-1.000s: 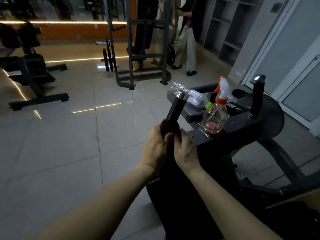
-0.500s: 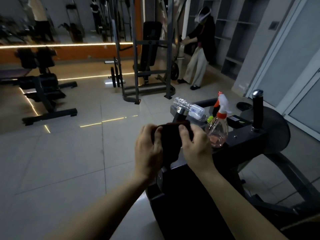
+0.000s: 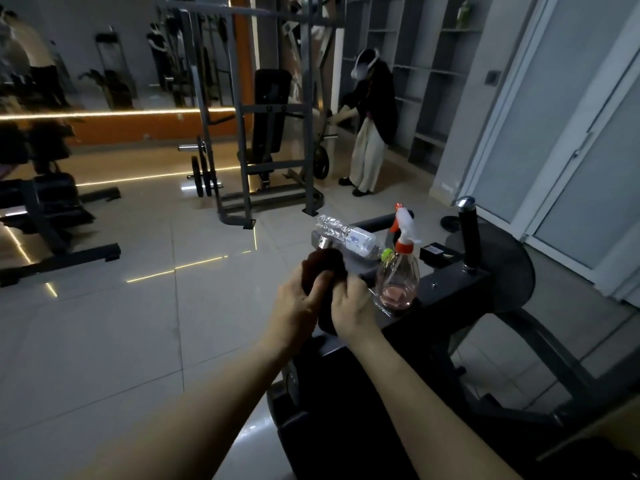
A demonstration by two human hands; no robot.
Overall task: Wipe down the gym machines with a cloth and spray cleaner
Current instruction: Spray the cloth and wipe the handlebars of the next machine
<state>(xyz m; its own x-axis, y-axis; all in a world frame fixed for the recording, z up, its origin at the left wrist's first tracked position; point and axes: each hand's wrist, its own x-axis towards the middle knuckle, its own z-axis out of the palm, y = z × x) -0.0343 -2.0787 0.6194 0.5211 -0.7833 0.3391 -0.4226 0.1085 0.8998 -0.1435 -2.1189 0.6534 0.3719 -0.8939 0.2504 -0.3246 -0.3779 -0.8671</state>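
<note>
dim gym, pale tiled floor point(image 3: 138, 341). item: dark cloth point(image 3: 323, 268), wrapped round the near handle point(image 3: 325, 241) of the black machine point(image 3: 450, 289); left hand point(image 3: 298, 306) and right hand point(image 3: 349, 310) both clench it. step, as judged: wiping that handle. next move probably calls for the far handle point(image 3: 469, 233), or a squirt from the spray bottle point(image 3: 398, 271), standing on the machine just beside the right hand. hidden: handle shaft under cloth, only its chrome cap shows; machine base lost in shadow.
</note>
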